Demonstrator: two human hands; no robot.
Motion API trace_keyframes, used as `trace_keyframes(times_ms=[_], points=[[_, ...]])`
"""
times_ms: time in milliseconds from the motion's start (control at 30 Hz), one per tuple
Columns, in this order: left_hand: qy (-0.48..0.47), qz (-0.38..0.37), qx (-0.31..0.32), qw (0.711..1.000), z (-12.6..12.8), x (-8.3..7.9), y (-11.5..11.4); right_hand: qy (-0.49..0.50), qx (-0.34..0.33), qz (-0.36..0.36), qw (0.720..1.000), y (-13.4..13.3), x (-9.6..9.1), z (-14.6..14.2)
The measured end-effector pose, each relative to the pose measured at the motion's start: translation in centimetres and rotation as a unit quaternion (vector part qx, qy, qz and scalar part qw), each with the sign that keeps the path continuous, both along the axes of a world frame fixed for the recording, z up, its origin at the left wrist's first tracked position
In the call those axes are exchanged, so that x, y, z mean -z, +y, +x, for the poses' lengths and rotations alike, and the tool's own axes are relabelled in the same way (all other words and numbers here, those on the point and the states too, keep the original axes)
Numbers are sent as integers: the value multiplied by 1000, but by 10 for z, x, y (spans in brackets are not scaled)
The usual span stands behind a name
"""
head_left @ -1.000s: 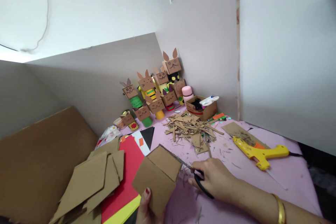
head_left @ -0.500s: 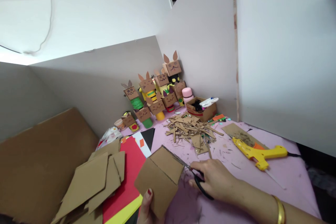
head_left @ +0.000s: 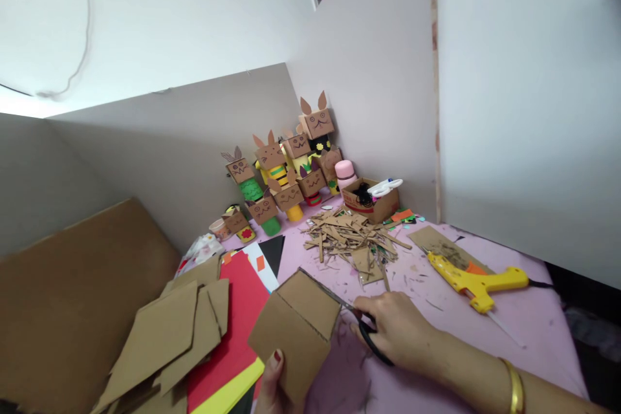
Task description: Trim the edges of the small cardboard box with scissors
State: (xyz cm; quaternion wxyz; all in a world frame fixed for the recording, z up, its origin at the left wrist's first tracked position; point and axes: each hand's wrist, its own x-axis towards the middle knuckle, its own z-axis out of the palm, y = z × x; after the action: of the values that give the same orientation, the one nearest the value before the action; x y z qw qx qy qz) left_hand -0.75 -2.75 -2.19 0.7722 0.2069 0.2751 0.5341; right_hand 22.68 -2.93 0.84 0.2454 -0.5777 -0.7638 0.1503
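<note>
A brown cardboard piece (head_left: 295,330) with a cut or fold line across it is held up at the lower middle. My left hand (head_left: 270,383) grips its lower edge, thumb on the near face and the other fingers hidden behind. My right hand (head_left: 395,330) is closed around the black handles of a pair of scissors (head_left: 369,330). The scissors' blades lie along the upper right edge of the cardboard. How far the blades are apart is hard to make out.
Cardboard sheets (head_left: 160,330) lie left on red paper (head_left: 228,330). Cardboard scraps (head_left: 344,236) are heaped beyond my hands, near a small box (head_left: 376,207). A yellow glue gun (head_left: 480,284) lies right. Cardboard animal figures (head_left: 286,194) and a pink bottle (head_left: 345,174) stand at the back.
The view has shifted very slightly. Both hands keep their grip, and the scissors stay at the cardboard's upper right edge with hardly any movement.
</note>
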Motion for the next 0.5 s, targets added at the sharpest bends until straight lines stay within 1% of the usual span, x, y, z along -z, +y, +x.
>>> trace_keyframes(times_ms=[233, 333, 500], points=[[34, -22, -19, 999, 3, 1, -3, 5, -7, 5, 1000, -1, -2, 2], [27, -22, -18, 999, 2, 1, -2, 5, -4, 4, 1000, 0, -1, 2], [-32, -23, 29, 999, 3, -3, -1, 2, 5, 9, 1000, 3, 5, 0]])
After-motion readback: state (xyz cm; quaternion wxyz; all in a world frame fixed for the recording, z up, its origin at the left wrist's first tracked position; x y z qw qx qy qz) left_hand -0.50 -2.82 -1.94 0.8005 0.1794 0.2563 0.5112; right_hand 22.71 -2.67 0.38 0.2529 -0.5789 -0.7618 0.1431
